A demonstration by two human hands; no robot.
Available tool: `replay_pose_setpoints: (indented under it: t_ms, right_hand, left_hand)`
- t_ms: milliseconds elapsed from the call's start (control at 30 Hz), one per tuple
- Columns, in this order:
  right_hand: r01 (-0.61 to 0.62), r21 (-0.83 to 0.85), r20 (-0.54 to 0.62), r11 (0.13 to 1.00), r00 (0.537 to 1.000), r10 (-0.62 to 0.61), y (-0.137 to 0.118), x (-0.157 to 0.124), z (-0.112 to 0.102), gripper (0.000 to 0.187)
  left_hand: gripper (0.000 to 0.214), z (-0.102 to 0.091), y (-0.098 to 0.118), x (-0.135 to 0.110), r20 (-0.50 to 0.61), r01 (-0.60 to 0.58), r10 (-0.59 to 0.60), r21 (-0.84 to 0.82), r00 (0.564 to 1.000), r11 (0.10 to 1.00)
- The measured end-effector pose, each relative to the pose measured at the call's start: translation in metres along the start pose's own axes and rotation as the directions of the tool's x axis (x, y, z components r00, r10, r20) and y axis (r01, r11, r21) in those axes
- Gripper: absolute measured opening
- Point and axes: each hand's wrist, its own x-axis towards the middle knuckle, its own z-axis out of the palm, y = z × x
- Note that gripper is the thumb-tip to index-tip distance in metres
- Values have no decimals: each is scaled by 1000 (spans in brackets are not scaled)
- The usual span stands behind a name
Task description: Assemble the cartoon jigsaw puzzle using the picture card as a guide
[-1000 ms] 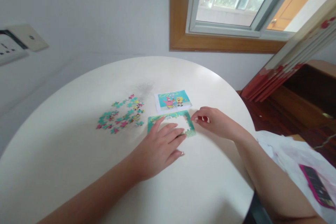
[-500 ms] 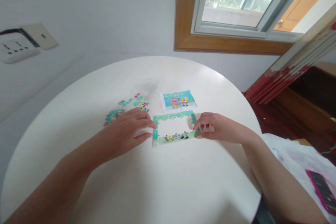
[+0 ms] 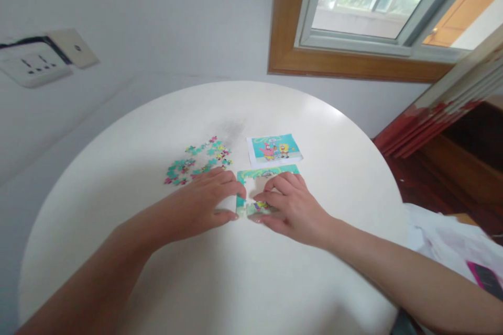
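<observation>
1. Two bare hands meet at a puzzle border [image 3: 255,172], a flat ring of joined edge pieces on a white table [image 3: 236,282], close in front of the person, where both arms reach easily.
2. Left hand [image 3: 200,196]: thumb and forefinger are parted, not closed together, their tips touching the border's left side and near-left corner. This looks like bracing, so that end stays put.
3. Right hand [image 3: 294,207]: curled over the near strip, it grasps that strip between thumb and fingers, probably to keep the pieces lined up; how firmly, I cannot tell. Its fingers and knuckles hide most of the border's right side.
4. One printed picture [image 3: 275,149] lies flat just beyond the border, face up and right way round for the person, likely so it can be glanced at over the fingers.
5. Many loose pieces [image 3: 181,166] are spread to the left, partly behind the left hand, apart from the border. Lying in a loose cluster clear of the picture, they seem placed for easy sorting and reach.
</observation>
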Motion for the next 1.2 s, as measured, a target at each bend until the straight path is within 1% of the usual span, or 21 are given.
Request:
replay_pose_setpoints:
  t_ms: [167,300,400,633,1200]
  right_hand:
    - [-31,-47,-13,998,999,30,-7,5,11,35]
    - [-51,-54,-24,997,998,50,-8,7,14,23]
    - [-50,-32,-32,998,998,49,-7,6,16,18]
    - [-35,10,-56,999,998,35,-5,5,20,19]
    - [-8,33,-67,999,998,11,-4,5,18,19]
  left_hand:
    - [22,-1,2,2,2,3,-3,0,1000,1000]
    - [20,-2,3,4,9,2,-2,-33,1000,999]
    - [19,-2,3,5,13,10,-10,-45,1000,999]
    - [19,0,3,4,10,3,-2,-51,1000,999]
    - [17,2,3,6,-12,-16,15,-34,1000,999]
